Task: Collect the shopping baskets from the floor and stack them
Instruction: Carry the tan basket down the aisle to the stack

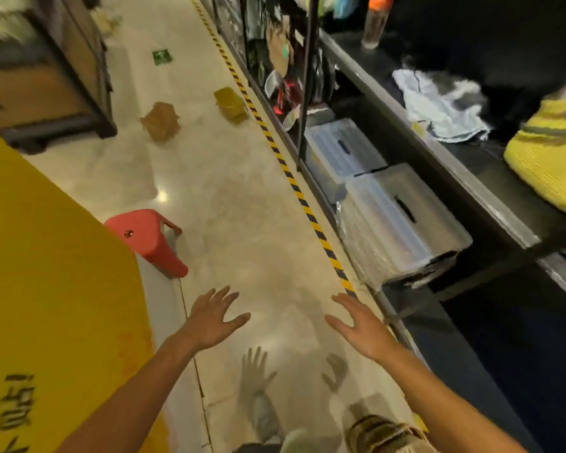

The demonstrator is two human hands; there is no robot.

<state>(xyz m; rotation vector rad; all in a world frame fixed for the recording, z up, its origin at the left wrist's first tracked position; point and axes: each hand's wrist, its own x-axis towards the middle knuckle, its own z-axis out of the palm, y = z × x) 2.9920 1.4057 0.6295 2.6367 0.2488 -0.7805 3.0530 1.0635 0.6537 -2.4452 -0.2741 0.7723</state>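
Observation:
Two shopping baskets lie on the pale glossy floor far ahead in the aisle. A tan-brown basket [160,121] sits in the middle of the aisle. An olive-yellow basket [230,104] rests near the striped floor tape on the right. Both are blurred. My left hand [215,317] and my right hand [356,323] are stretched out in front of me at the bottom of the view, fingers spread, holding nothing. Both hands are well short of the baskets.
A red plastic stool [151,238] stands by a large yellow surface [46,289] on the left. Dark shelving [438,152] lines the right, with clear storage boxes [392,220], a cloth, a bottle and a yellow bag. A wooden unit [46,93] stands far left. Yellow-black tape [294,184] runs along the shelves.

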